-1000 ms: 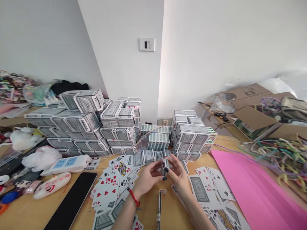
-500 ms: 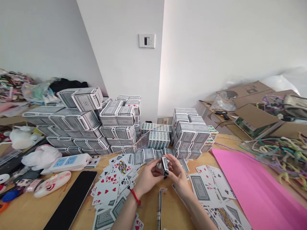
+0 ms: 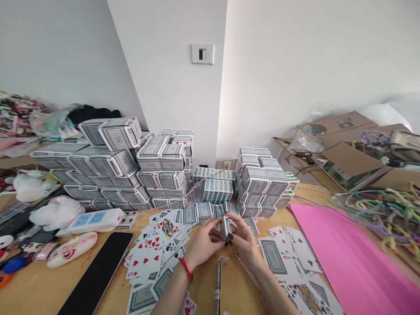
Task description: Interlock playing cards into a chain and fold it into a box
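Between my two hands, above the wooden table, is a small folded playing-card piece (image 3: pixel 225 227) with a grey patterned back. My left hand (image 3: pixel 207 239) has its fingers closed on the piece's left side, with a red string on the wrist. On the other side, my right hand (image 3: pixel 244 238) grips it with the dark-nailed thumb at the lower end. Some fingertips are hidden behind the piece. Below my hands stands a narrow upright strip of folded card (image 3: pixel 218 284). Loose playing cards (image 3: pixel 147 258) lie face up and face down left of my hands, and more cards (image 3: pixel 295 262) lie to the right.
Stacked blocks of folded cards (image 3: pixel 108 166) rise at the back left, with another stack (image 3: pixel 262 179) at the back right. Green-white boxes (image 3: pixel 218 189) stand between them. A black phone (image 3: pixel 98 271), a power strip (image 3: pixel 95 220) and pink paper (image 3: pixel 354 258) flank the work area.
The folded card piece has turned slightly in my fingers, and my right thumb has shifted a little along its lower end. The camera view has moved slightly.
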